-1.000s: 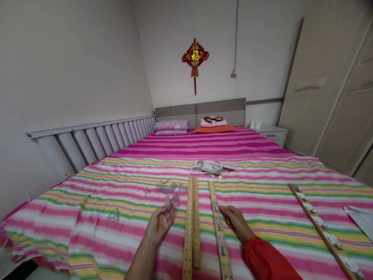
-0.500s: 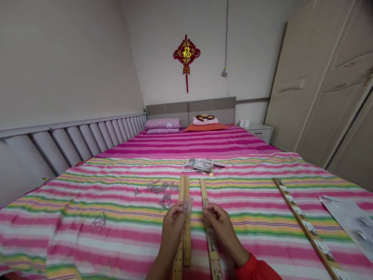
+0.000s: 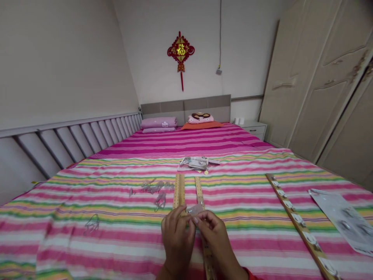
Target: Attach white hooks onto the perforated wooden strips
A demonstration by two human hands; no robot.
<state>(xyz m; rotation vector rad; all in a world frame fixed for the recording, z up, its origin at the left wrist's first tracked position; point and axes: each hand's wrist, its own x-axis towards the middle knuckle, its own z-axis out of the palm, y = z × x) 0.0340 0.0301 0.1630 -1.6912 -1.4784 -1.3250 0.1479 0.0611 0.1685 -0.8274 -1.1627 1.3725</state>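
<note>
The left hand (image 3: 178, 238) and right hand (image 3: 215, 235) meet, each grip pinched nearly closed on a small clear packet (image 3: 194, 209) over the perforated strips (image 3: 177, 191), which run beneath them. The strips' far ends stop just short of the plastic bag (image 3: 194, 163). Loose packets (image 3: 154, 187) lie left of these; from there striped cloth (image 3: 122, 241) spreads broadly toward the radiator (image 3: 87, 137). Rightward, a wide stretch of cloth separates the right hand from the disc-studded rail (image 3: 294, 214); a flat pack (image 3: 335, 210) lies near its outer edge.
</note>
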